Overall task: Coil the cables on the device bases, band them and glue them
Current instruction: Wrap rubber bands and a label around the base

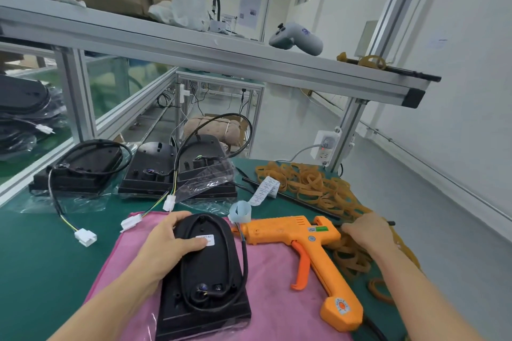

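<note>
On the pink cloth [277, 285] in front of me, a black device base [206, 277] is lying flat with its underside up, and my left hand [173, 241] is resting on its far left part, fingers curling over the upper edge and thumb pressing on the white label [206, 240] at its middle. Its black cable [243, 263] is running in a loop around the oval recess, beside and below my palm. To the right of the base, just beside it, an orange glue gun [302, 241] is lying on its side, half on the cloth, its nozzle pointing toward my left hand. My right hand [365, 231] is reaching past the gun's rear into the heap of tan rubber bands [313, 185] on the green table mat [41, 252]; its fingertips are touching the bands, but I cannot tell whether they are pinching one. Farther back, well apart from both hands, three more black bases [177, 174] are sitting in clear bags, their loose cables trailing forward and ending in white connectors [86, 237] near the cloth's far left corner.
</note>
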Motion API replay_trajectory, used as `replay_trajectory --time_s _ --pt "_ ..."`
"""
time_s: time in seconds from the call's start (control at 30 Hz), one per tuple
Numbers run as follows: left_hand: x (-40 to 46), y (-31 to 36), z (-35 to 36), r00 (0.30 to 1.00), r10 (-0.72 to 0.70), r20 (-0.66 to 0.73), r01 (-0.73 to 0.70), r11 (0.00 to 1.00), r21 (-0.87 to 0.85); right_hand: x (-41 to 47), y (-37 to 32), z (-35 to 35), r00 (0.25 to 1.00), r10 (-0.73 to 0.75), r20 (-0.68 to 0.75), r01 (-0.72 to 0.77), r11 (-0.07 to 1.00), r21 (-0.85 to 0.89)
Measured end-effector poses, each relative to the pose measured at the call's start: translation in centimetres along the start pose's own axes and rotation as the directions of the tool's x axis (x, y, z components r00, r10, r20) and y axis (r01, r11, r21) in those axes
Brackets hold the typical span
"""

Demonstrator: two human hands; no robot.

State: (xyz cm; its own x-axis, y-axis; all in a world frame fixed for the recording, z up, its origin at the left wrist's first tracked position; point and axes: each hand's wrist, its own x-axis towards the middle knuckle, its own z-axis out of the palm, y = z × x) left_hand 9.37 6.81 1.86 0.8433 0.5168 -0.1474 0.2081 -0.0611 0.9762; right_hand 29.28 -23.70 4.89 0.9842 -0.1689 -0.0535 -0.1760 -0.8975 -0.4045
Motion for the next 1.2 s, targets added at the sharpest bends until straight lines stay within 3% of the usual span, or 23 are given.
replay_trajectory --time_s 0.13,0.27,0.33,0.5,0.6,0.67,0.73,0.83,0.97,1.1,1.2 --pt "0.1 0.1 0.0 1.000 0.004 -0.013 -0.004 0.999 0.046 -1.7 -0.8 -0.9 0.963 -0.124 -0.240 0.130 0.992 0.007" --pt "0.1 0.6 0.2 0.987 0.152 -0.045 -0.123 0.912 0.390 -3.3 -1.1 -0.7 0.905 -0.248 -0.345 0.195 0.964 -0.183" --pt "0.0 1.1 0.1 0.984 0.179 -0.006 -0.154 0.866 0.476 -3.3 -0.5 -1.1 0.895 -0.253 -0.367 0.177 0.958 -0.226" --pt "0.1 1.3 -0.3 0.989 0.145 0.018 -0.137 0.881 0.453 -1.9 1.6 -2.5 0.939 -0.125 -0.322 0.065 0.980 -0.190" --pt "-0.1 1.4 -0.1 0.988 0.156 -0.001 -0.137 0.869 0.476 -2.2 1.0 -4.0 0.913 -0.195 -0.357 0.207 0.978 -0.005" --pt "-0.3 1.8 0.6 0.967 0.251 -0.050 -0.185 0.821 0.539 -3.7 -0.7 -4.0 0.926 -0.326 -0.189 0.344 0.936 0.071" --pt "-0.9 2.7 1.5 0.914 0.402 -0.064 -0.320 0.806 0.497 -6.1 -2.6 -2.6 0.872 -0.488 -0.039 0.489 0.861 0.139" --pt "-1.6 4.5 3.3 0.897 0.435 0.086 -0.435 0.827 0.355 -9.9 -5.4 -0.8 0.708 -0.701 -0.088 0.701 0.680 0.215" --pt "-1.9 5.6 3.8 0.910 0.256 0.327 -0.312 0.941 0.131 -13.3 -8.3 0.7 0.591 -0.793 -0.148 0.771 0.501 0.393" --pt "-2.4 5.5 2.5 0.865 0.285 0.413 -0.276 0.958 -0.083 -14.7 -9.7 1.3 0.542 -0.824 -0.167 0.784 0.425 0.452" --pt "-2.2 5.4 1.7 0.877 0.226 0.425 -0.188 0.974 -0.130 -14.9 -10.4 1.6 0.538 -0.824 -0.176 0.791 0.421 0.444"
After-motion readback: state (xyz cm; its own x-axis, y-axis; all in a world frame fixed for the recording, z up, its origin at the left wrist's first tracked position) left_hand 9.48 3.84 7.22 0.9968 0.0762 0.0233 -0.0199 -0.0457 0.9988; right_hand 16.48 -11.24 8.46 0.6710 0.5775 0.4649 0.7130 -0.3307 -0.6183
